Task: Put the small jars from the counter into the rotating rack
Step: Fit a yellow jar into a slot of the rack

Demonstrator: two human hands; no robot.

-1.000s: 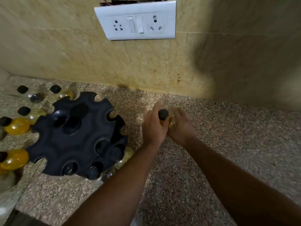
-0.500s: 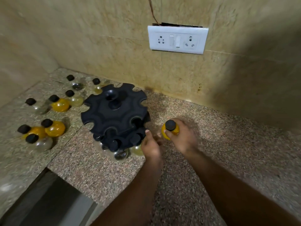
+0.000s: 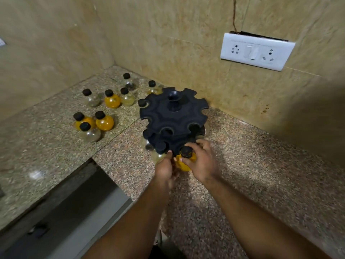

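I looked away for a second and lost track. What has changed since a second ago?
The yellow jar, then held in both hands out on the open counter, has been carried left to the near edge of the rack. The right hand kept hold of it; the left hand let go at one point and is back beside it. The loose jars left of the rack look unmoved.

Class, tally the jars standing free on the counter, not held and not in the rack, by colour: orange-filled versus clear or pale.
Orange-filled jars: 3
Clear or pale jars: 5
Total: 8
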